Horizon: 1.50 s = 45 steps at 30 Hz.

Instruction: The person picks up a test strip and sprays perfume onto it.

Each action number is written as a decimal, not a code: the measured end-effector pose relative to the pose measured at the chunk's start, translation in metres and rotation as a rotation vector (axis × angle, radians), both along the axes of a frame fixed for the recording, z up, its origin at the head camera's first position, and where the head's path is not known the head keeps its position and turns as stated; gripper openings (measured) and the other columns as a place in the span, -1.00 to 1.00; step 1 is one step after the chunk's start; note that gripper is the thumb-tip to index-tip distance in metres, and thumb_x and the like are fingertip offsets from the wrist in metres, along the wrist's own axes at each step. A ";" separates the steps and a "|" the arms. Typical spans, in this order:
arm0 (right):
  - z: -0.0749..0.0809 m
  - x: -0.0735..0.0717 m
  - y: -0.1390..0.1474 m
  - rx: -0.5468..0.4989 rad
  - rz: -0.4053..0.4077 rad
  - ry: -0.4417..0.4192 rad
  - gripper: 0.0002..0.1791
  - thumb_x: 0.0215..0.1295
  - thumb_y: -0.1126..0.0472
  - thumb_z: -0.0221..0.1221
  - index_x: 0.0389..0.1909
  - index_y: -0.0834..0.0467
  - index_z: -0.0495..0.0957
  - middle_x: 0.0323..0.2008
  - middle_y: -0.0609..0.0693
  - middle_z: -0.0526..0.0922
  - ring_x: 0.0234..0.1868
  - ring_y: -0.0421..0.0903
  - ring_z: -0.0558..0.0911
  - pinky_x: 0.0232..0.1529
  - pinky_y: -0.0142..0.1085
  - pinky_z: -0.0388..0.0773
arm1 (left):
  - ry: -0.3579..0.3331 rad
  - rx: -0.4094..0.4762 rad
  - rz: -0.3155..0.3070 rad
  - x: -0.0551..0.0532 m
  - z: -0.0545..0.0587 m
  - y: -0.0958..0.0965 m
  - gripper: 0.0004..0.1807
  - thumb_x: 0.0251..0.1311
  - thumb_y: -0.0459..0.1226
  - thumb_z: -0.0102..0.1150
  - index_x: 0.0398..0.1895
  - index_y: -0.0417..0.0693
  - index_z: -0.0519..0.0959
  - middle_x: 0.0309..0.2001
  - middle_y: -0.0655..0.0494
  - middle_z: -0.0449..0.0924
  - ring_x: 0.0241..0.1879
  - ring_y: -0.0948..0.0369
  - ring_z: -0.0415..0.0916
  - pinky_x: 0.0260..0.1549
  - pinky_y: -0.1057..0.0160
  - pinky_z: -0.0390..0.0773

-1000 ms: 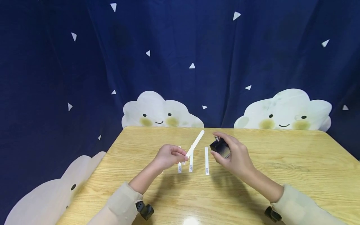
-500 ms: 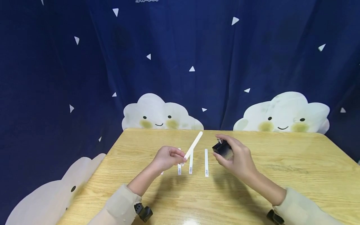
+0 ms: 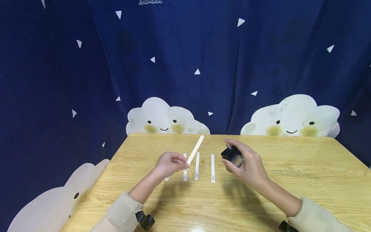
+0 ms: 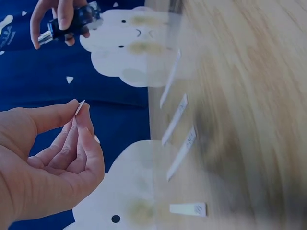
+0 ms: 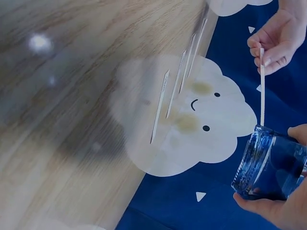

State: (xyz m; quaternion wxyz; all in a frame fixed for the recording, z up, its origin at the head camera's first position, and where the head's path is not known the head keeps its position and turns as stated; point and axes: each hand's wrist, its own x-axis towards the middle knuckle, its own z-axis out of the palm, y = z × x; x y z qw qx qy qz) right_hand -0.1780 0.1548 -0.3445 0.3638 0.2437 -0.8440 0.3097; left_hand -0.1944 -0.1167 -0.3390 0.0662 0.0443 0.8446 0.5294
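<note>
My left hand (image 3: 169, 165) pinches a white paper test strip (image 3: 195, 150) near its lower end, between thumb and fingers. The strip slants up and to the right above the table. To its right, my right hand (image 3: 251, 166) grips a dark glass perfume bottle (image 3: 233, 156), index finger on the metal sprayer top. In the right wrist view the bottle (image 5: 273, 163) looks blue and clear. A gap separates bottle and strip in the head view. Several more strips (image 3: 213, 168) lie on the table below the hands, one partly hidden by my left hand.
The wooden table (image 3: 290, 180) reaches back to a dark blue curtain (image 3: 179, 38) with white triangles and smiling clouds. Small black devices (image 3: 145, 221) are strapped at both wrists.
My left hand and its strip have shifted slightly left. My right hand, with the perfume bottle, has drifted a little right, widening the gap. The strips on the table lie as before.
</note>
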 end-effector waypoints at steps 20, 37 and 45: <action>-0.008 0.000 0.010 -0.130 0.179 -0.267 -0.31 0.06 0.33 0.39 0.24 0.04 0.38 0.07 0.12 0.60 -0.09 -0.18 0.64 -0.13 -0.28 0.69 | -0.045 0.015 0.166 -0.015 -0.028 -0.046 -0.81 0.04 -0.41 0.32 -0.26 -0.33 0.64 -0.38 -0.06 0.72 -0.39 0.23 0.64 -0.21 0.13 0.68; -0.016 0.002 0.033 -0.143 0.071 -0.283 -0.29 0.03 0.33 0.40 0.25 0.05 0.38 -0.02 0.15 0.63 -0.16 -0.48 0.58 -0.20 -0.59 0.61 | -0.084 -0.075 0.284 -0.020 -0.042 -0.089 -0.78 -0.01 -0.36 0.36 -0.28 -0.30 0.64 -0.49 0.07 0.69 -0.51 0.29 0.59 -0.38 0.28 0.66; -0.010 0.006 0.040 -0.161 0.041 -0.284 -0.30 0.04 0.34 0.39 0.24 0.07 0.38 -0.01 0.15 0.62 -0.20 -0.52 0.58 -0.26 -0.57 0.63 | -0.108 -0.109 0.303 -0.019 -0.047 -0.097 -0.82 -0.01 -0.43 0.35 -0.33 -0.37 0.62 -0.44 -0.06 0.66 -0.56 0.30 0.61 -0.42 0.29 0.68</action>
